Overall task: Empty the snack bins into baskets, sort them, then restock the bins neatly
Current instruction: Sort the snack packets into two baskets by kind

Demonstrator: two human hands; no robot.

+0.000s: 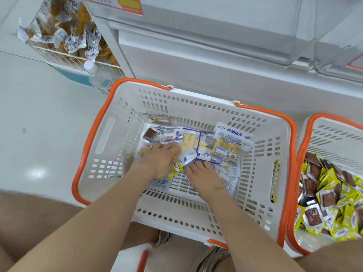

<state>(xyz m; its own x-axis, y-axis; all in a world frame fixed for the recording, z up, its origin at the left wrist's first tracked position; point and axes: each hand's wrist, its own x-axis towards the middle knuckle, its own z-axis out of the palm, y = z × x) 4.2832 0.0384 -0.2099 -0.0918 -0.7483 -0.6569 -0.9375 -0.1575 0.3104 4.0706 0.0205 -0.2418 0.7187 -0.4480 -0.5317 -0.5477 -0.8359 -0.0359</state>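
Down in the white basket point(107, 134), both hands sit among blue-and-white snack packets point(225, 147). The left hand point(159, 161) appears to pinch a small yellow packet point(175, 169). The right hand point(203, 176) lies just beside it, fingertips bent onto the packets, though whether it grips any cannot be told. A second basket point(334, 138) stands alongside.

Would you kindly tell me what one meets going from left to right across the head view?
From the left: wire rack holding snack packets → water bottle → left hand → right hand → second basket holding yellow packets.
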